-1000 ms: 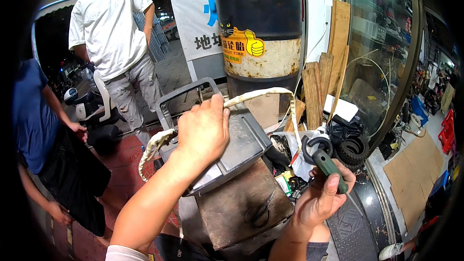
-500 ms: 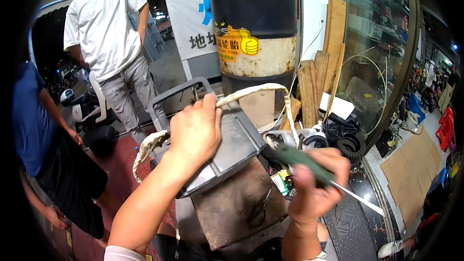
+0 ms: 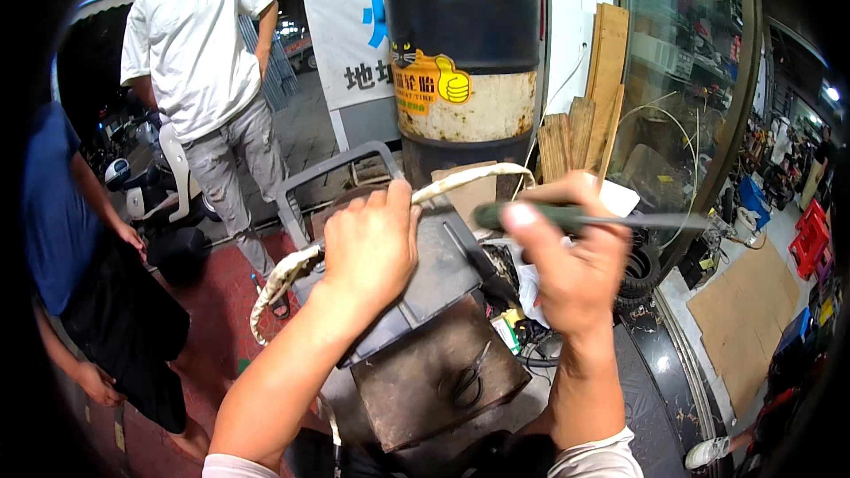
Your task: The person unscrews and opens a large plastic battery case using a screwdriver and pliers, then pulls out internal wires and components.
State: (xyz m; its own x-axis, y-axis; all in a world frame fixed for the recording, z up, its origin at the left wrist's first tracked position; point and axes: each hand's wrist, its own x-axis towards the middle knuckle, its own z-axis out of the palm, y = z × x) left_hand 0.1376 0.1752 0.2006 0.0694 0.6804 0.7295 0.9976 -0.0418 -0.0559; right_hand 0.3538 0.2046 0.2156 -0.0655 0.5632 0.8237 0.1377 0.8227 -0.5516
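Note:
A grey plastic case (image 3: 443, 257) with a carrying handle (image 3: 341, 159) rests tilted on a worn brown block. My left hand (image 3: 367, 239) lies on top of it, fingers curled over a cable (image 3: 474, 177) wrapped in cream tape. The cable shows on both sides of that hand, arching right and hanging in a loop at the left. Raised to the right of the case, my right hand (image 3: 575, 257) is closed round the dark green handle of a screwdriver (image 3: 549, 215). Its shaft points right, blurred by motion, away from the case.
Black-handled scissors (image 3: 467, 381) lie on the brown block (image 3: 407, 407). Behind stand a rusty drum (image 3: 465, 44) and wooden planks (image 3: 606, 80). Tyres (image 3: 639, 274) sit at the right. Two people stand at the left, one in a white shirt (image 3: 199, 44), one in blue (image 3: 57, 212).
My right hand has risen, and the screwdriver has swung from sloping down to the right to nearly level. My left hand stays on the case with the cable.

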